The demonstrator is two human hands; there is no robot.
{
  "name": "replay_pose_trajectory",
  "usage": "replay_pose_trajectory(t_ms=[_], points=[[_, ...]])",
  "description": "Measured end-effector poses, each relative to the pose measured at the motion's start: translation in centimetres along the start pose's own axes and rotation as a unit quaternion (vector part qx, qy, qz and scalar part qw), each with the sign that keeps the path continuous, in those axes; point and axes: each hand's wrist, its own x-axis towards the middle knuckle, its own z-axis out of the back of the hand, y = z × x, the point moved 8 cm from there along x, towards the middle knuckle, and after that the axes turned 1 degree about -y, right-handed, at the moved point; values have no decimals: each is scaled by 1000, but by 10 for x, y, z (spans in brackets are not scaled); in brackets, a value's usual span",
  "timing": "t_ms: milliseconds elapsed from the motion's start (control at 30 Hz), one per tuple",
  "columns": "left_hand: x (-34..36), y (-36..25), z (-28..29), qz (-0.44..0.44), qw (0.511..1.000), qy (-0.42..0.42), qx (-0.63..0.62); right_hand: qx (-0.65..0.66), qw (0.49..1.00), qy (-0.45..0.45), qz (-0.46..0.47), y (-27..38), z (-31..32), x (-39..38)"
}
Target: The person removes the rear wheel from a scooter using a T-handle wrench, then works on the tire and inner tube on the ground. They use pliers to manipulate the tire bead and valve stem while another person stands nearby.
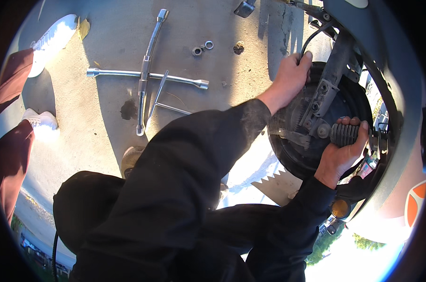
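Note:
My left hand (293, 77) is closed at a thin black cable (312, 37) above a black wheel (293, 152), which sits in a two-wheeler's dark bodywork at the right. My right hand (342, 152) grips the dark coil spring (342, 134) of a shock absorber at the right side of that wheel. Between my hands runs a dirty metal arm (335, 61) with bolted brackets.
A chrome cross wrench (152, 40), a T-handled wrench (156, 97) and small metal rings or sockets (197, 50) lie on the concrete (109, 37). At the left are another person's white shoes (55, 35) and maroon trouser legs (13, 164).

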Motion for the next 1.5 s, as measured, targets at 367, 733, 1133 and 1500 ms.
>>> replay_pose_trajectory(t_ms=[367, 733, 1133, 1500], points=[[28, 57, -19, 180, 974, -51, -126, -12, 999, 31, 5, -2, 0, 1], [38, 65, -30, 268, 959, -27, -85, -18, 999, 34, -7, -2, 4, 5], [3, -3, 20, 69, 969, 101, 215, -4, 999, 33, 0, -3, 1, 7], [-56, -24, 29, 211, 944, 196, 161, -99, 993, -10, 69, 18, -8, -17]])
